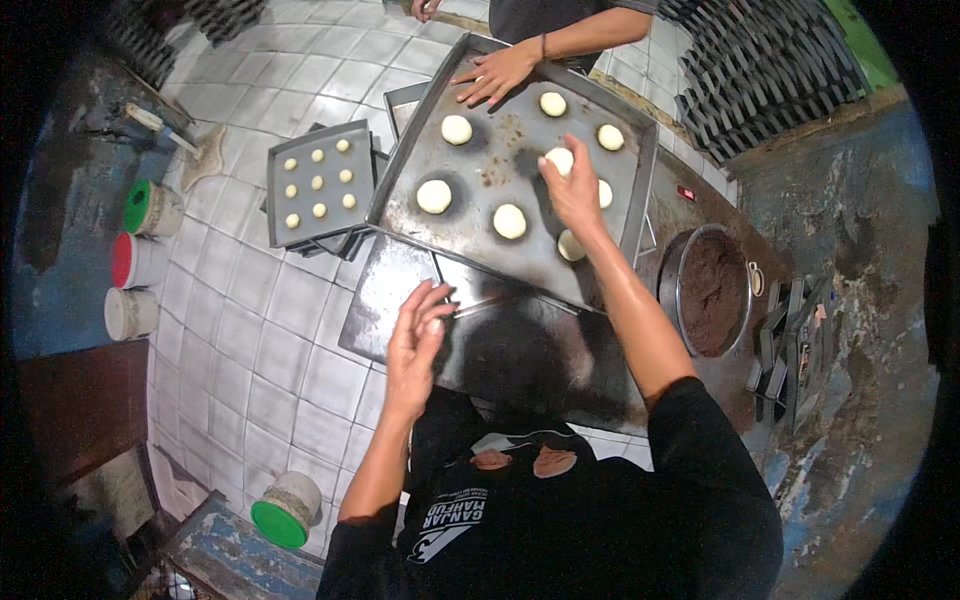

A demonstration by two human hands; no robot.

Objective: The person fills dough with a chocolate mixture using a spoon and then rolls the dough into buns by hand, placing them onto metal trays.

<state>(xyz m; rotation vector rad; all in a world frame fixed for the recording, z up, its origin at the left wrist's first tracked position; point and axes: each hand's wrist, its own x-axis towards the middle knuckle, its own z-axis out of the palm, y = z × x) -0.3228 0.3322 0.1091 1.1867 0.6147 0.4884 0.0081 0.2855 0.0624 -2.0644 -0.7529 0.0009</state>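
A large grey metal baking tray (pixel 530 265) holds several round pale dough balls (pixel 509 221), spaced apart. Over its right half, my right hand (pixel 575 195) has thumb and fingers closed around one dough ball (pixel 557 161). More dough balls sit beside that hand and under its wrist, partly covered. My left hand (pixel 410 345) hovers below the tray's front edge, fingers loosely bent and apart, with nothing visible in it. At the far side, another person's hand (pixel 497 75) lies flat on the tray; whatever is beneath its palm is hidden.
Left of the large tray, a smaller tray (pixel 303 172) with several small dough balls rests on stacked trays. A metal basin (pixel 712 292) of brown crumbly stuff stands at right, near black metal molds (pixel 795 345). Lidded buckets (pixel 153 208) line the left. Dark racks (pixel 765 65) are stacked far right.
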